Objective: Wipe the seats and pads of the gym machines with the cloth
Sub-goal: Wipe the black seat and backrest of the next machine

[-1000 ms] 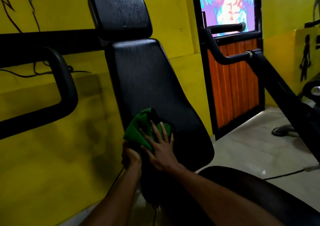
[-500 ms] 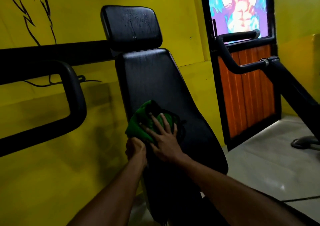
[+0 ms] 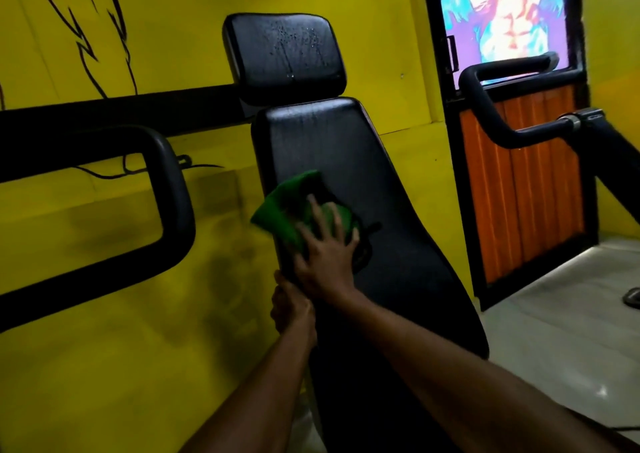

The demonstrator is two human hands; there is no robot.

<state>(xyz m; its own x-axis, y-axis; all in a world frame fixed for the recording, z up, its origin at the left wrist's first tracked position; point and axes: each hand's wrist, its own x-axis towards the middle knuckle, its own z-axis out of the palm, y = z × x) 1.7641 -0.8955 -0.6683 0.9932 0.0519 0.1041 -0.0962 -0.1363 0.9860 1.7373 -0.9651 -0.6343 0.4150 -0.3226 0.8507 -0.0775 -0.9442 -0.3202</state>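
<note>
A tall black back pad [image 3: 349, 161] of a gym machine leans in front of me, with a black head pad [image 3: 284, 55] above it that carries wet droplets. A green cloth [image 3: 287, 210] lies against the left side of the back pad. My right hand [image 3: 325, 248] presses flat on the cloth, fingers spread. Just below it, my left hand [image 3: 291, 307] grips the pad's left edge. The pad's lower part is hidden behind my forearms.
A black looped handle bar [image 3: 166, 196] juts in at the left before the yellow wall [image 3: 104, 314]. At the right, a second black handle arm [image 3: 502, 120] crosses an orange-panelled door [image 3: 530, 192]. Pale tiled floor [image 3: 554, 314] lies at the lower right.
My right hand has slid the green cloth up the back pad. My left hand stays on the pad's edge below. The view has tilted, so the pads sit lower in the frame.
</note>
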